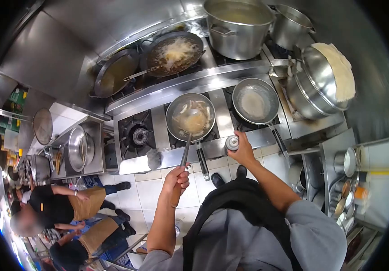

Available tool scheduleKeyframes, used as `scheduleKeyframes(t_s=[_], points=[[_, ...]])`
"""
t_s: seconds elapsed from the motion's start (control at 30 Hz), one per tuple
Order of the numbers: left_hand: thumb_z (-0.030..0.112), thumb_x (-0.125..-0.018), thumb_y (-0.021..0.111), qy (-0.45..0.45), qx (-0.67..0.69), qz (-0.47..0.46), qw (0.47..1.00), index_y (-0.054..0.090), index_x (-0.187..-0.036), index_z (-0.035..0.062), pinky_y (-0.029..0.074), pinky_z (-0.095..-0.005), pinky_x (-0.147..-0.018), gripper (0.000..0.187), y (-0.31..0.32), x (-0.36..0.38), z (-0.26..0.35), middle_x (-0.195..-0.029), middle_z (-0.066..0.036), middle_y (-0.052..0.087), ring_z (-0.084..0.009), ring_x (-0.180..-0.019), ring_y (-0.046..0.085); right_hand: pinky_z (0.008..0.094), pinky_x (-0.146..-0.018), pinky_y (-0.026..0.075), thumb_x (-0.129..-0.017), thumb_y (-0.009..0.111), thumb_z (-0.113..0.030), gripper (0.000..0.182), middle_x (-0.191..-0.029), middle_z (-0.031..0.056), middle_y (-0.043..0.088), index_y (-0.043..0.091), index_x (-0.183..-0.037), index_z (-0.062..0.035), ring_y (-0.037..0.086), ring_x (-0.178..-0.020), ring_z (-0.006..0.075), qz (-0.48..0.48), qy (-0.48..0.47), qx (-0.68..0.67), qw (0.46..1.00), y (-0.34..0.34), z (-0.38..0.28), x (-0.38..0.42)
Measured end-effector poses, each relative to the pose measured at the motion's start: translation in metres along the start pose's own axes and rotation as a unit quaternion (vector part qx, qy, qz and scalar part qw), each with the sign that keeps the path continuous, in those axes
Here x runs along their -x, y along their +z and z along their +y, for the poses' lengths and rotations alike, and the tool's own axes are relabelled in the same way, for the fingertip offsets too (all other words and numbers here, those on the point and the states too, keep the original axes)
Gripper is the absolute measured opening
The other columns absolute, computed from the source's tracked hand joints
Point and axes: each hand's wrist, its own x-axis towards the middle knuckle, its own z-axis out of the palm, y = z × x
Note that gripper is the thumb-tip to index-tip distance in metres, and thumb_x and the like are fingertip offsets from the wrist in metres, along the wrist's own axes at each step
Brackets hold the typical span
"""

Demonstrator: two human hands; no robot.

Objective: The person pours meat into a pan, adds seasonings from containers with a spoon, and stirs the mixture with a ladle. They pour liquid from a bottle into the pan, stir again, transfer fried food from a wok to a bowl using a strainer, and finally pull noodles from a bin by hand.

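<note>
My left hand is wrapped round the wooden handle of a ladle. The ladle's bowl rests in a frying pan among pale strips and light brown liquid. My right hand grips a small metal shaker by its side, close to the stove's front edge, between the two front pans. To the right sits a second frying pan, with a thin pale layer on its bottom. Both pans' handles point toward me.
Behind, a dark wok holds bubbling, frothy oil with a metal utensil in it; another wok stands beside it. A large stockpot and a steamer pot with a cloth flank the stove. Co-workers stand at left.
</note>
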Motion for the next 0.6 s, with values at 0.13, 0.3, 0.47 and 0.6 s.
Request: scheduleKeyframes(t_s=[0.13, 0.3, 0.47, 0.6], points=[[0.019, -0.095, 0.052, 0.062, -0.226, 0.058, 0.97, 0.049, -0.116, 0.0097, 0.037, -0.0254, -0.041, 0.023, 0.015, -0.002, -0.007, -0.067, 0.002, 0.044, -0.0073, -0.046, 0.039, 0.0403, -0.092, 0.049, -0.063, 0.085, -0.02, 0.076, -0.119, 0.0184, 0.059, 0.046, -0.127, -0.0062, 0.059, -0.11, 0.0332, -0.038, 0.045, -0.086, 0.995, 0.022, 0.036, 0.0], [0.017, -0.091, 0.057, 0.264, -0.583, 0.162, 0.751, 0.041, -0.136, 0.0062, 0.049, -0.041, -0.054, 0.049, -0.028, -0.033, -0.016, -0.075, -0.013, 0.062, -0.0273, -0.059, 0.06, 0.0337, -0.091, 0.049, -0.061, 0.089, -0.019, 0.067, -0.112, 0.0097, 0.066, 0.058, -0.119, -0.0059, 0.063, -0.102, 0.0189, -0.226, 0.078, -0.14, 0.961, 0.034, 0.055, -0.042], [0.015, -0.088, 0.059, 0.232, -0.712, 0.315, 0.583, 0.029, -0.147, 0.0057, 0.05, -0.0528, -0.077, 0.067, -0.008, -0.029, -0.013, -0.092, -0.031, 0.066, -0.049, -0.085, 0.063, 0.0344, -0.086, 0.05, -0.07, 0.083, -0.03, 0.067, -0.107, 0.0087, 0.065, 0.054, -0.124, -0.0035, 0.062, -0.099, 0.0186, -0.405, 0.16, -0.266, 0.86, 0.024, -0.013, -0.07], [0.014, -0.089, 0.058, 0.259, -0.696, 0.307, 0.595, 0.03, -0.147, 0.0051, 0.051, -0.0506, -0.075, 0.066, -0.035, -0.031, -0.023, -0.089, -0.029, 0.067, -0.0457, -0.082, 0.065, 0.0345, -0.075, 0.054, -0.075, 0.077, -0.046, 0.065, -0.097, 0.0101, 0.065, 0.055, -0.118, -0.0019, 0.066, -0.084, 0.0187, -0.455, 0.375, -0.309, 0.746, 0.044, -0.025, -0.076]])
